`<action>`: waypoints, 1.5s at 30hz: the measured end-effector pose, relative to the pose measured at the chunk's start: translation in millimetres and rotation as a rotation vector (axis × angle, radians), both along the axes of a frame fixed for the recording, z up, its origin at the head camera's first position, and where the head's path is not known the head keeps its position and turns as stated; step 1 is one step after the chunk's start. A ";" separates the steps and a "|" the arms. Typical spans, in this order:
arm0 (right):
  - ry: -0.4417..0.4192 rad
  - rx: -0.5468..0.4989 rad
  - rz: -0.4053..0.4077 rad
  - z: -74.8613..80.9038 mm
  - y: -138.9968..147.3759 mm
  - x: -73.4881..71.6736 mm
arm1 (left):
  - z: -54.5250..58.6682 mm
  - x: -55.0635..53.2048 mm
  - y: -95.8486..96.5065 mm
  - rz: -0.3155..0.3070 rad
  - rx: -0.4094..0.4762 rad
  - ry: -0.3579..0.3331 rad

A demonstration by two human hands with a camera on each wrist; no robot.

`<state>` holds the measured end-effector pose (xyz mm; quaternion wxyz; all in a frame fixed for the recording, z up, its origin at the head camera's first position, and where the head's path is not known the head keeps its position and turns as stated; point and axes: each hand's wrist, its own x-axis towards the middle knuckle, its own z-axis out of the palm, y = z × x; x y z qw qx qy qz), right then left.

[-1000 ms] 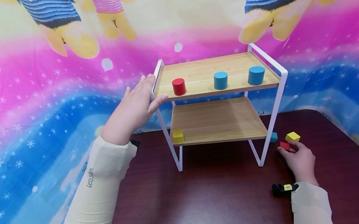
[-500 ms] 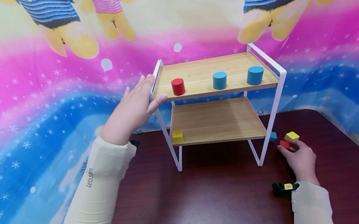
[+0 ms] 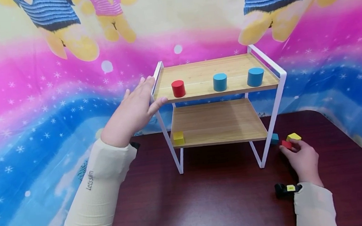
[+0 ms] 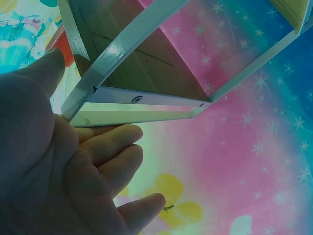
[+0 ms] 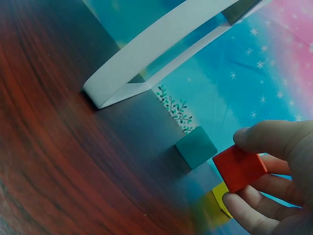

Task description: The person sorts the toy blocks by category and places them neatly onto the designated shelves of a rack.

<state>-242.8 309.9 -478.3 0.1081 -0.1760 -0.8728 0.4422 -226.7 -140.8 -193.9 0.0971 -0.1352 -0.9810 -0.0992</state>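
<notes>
My left hand [image 3: 129,114] rests along the upper left side of a two-tier wooden shelf [image 3: 219,118] with a white frame, fingers extended and thumb toward its front edge. In the left wrist view the fingers [image 4: 115,152] lie by the white frame [image 4: 117,54]. My right hand [image 3: 304,161], low on the right, pinches a red cube [image 5: 239,169] between thumb and fingers. Beside that cube are a teal-blue cube [image 5: 196,148] by the shelf's right leg and a yellow cube [image 3: 294,137], partly behind the fingers.
On the top board stand a red cylinder [image 3: 178,88] at left and two blue cylinders, one in the middle [image 3: 220,82] and one at right [image 3: 256,77]. Another yellow cube [image 3: 178,138] sits on the lower board's left. A patterned cloth backdrop [image 3: 39,102] surrounds the dark table [image 3: 213,202].
The head view has shifted slightly, so the shelf appears a little farther left. Both hands keep nearly the same pose, the right still on the red cube.
</notes>
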 end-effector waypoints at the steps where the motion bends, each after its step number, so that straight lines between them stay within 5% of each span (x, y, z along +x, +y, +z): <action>1: 0.001 0.001 0.000 0.8 0.1 0.0 | 0.1 -0.1 0.1 -0.001 -0.001 0.003; 45: 0.114 0.126 0.027 56.8 -12.9 18.8 | 1.6 0.1 -1.5 -0.003 -0.037 0.002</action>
